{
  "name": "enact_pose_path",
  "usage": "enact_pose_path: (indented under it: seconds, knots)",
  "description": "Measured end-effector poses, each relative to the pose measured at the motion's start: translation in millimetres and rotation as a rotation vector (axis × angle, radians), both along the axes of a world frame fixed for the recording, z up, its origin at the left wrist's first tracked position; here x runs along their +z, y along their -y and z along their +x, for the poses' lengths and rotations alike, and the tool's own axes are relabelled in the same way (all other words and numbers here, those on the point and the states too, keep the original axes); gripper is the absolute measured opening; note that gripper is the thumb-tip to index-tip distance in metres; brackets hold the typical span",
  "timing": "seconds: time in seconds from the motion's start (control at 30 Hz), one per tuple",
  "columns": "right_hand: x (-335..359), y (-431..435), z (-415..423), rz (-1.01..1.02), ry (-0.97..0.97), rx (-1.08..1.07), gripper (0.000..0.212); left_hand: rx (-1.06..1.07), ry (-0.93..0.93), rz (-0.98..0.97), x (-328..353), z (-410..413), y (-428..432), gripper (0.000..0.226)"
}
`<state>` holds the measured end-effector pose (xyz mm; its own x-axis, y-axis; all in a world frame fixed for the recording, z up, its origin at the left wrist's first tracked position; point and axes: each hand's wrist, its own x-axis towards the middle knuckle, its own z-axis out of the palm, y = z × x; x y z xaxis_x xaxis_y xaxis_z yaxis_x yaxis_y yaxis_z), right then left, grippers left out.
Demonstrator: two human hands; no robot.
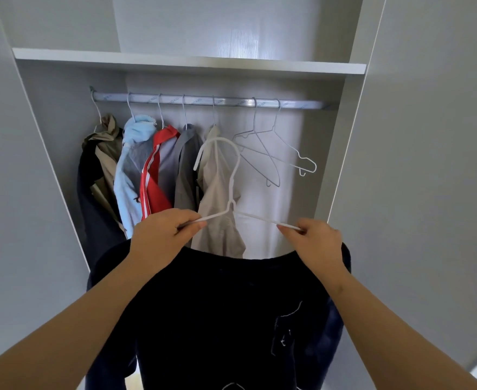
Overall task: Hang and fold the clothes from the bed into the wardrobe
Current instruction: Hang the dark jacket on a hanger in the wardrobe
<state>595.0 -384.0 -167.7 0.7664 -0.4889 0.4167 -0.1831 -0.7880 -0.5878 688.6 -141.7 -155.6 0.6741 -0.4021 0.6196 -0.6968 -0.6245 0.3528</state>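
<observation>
A white wire hanger (233, 175) is held up in front of the open wardrobe, its hook pointing up. My left hand (164, 235) pinches its left arm and my right hand (314, 240) pinches its right arm. A dark navy garment (226, 313) hangs from the hanger below my hands, its neckline spread between them. Behind it runs the metal rail (231, 101), which carries several hung garments on the left: olive-beige, light blue, red and grey, grey, and a beige one (217, 209) right behind the hanger.
Two empty wire hangers (274, 153) hang on the right part of the rail. A white shelf (189, 64) spans the wardrobe above the rail. Grey side panels (417, 136) frame the opening on both sides.
</observation>
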Motion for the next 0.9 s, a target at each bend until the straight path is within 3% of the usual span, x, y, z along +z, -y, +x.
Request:
enact_pose_path:
  seconds: [0.07,0.13,0.3,0.4,0.63,0.8,0.9]
  knots:
    - [0,5,0,0.069,0.009,0.017,0.05,0.03,0.03,0.089,-1,6,-14,0.057]
    - [-1,5,1,0.111,0.019,0.014,0.05,0.103,0.043,0.156,-2,10,-23,0.071]
    - [0,-4,5,0.018,0.041,-0.061,0.048,0.06,-0.021,0.034,-9,7,-12,0.045]
    - [-2,-9,7,-0.105,0.012,-0.037,0.048,0.06,-0.037,-0.001,-11,7,-10,0.045]
    - [-7,20,-6,-0.069,-0.095,-0.035,0.048,0.078,-0.024,-0.038,-9,6,-7,0.041]
    - [-5,-2,-9,-0.279,-0.112,0.052,0.036,0.03,-0.058,-0.031,-8,0,11,0.036]
    - [3,-18,-7,-0.069,-0.089,0.232,0.03,-0.039,-0.06,0.008,-9,-7,29,0.036]
